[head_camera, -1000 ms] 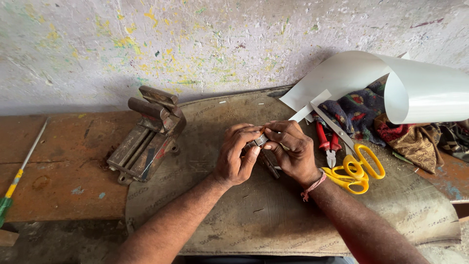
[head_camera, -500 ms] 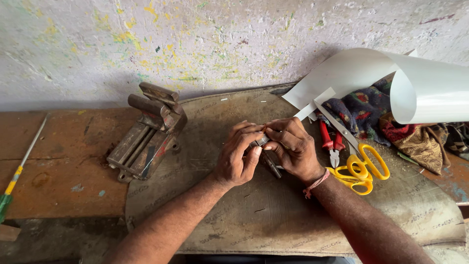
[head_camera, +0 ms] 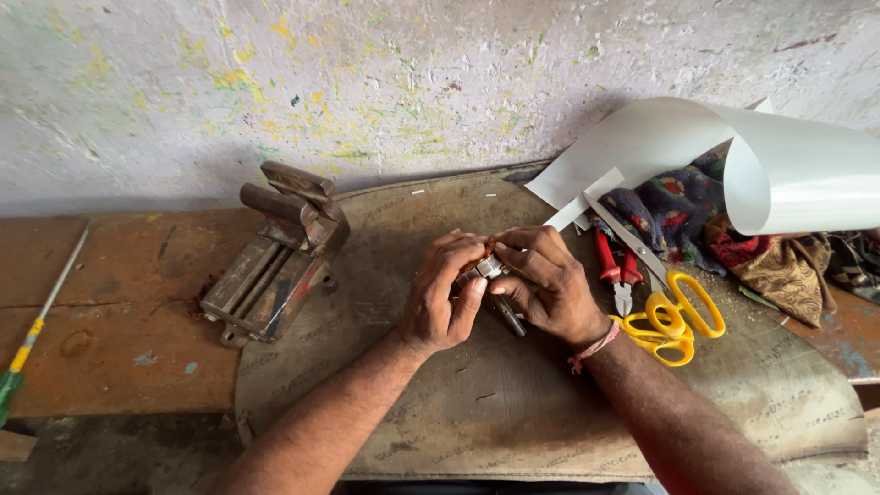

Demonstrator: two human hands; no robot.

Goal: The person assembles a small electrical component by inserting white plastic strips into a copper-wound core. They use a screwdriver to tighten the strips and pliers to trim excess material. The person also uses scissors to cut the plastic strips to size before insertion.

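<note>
- We see both hands meeting at the middle of a grey board [head_camera: 513, 412] that lies on the workbench [head_camera: 119, 302].
- Left hand [head_camera: 445, 298]: fingers curled, thumb and fingertips pinched on a small metal part [head_camera: 489, 268].
- Right hand [head_camera: 550, 284]: fingers closed on the same part from the other side; a red thread band [head_camera: 594, 348] sits at the wrist.
- The part is held just above the board, between the two hands' fingertips. It looks silvery with a bit of coppery-orange at the top; mostly hidden, so we cannot tell what it is.
- A thin dark tool [head_camera: 510, 316] pokes out below the hands; we cannot tell which hand holds it, or whether it just lies on the board.
- Right of the hands: red-handled pliers [head_camera: 616, 270] and yellow-handled scissors [head_camera: 674, 312] lie on the board, just beside each other, near the right hand.
- Behind those: a curled white sheet [head_camera: 788, 165] over patterned cloth [head_camera: 678, 206].
- Left of the hands: a rusty bench vise [head_camera: 275, 261] sits at the board's edge, well apart from the left hand.
- Far left: a screwdriver [head_camera: 37, 321] with a green and yellow handle lies on the bench.
- A paint-flecked wall [head_camera: 367, 82] stands behind the bench.
</note>
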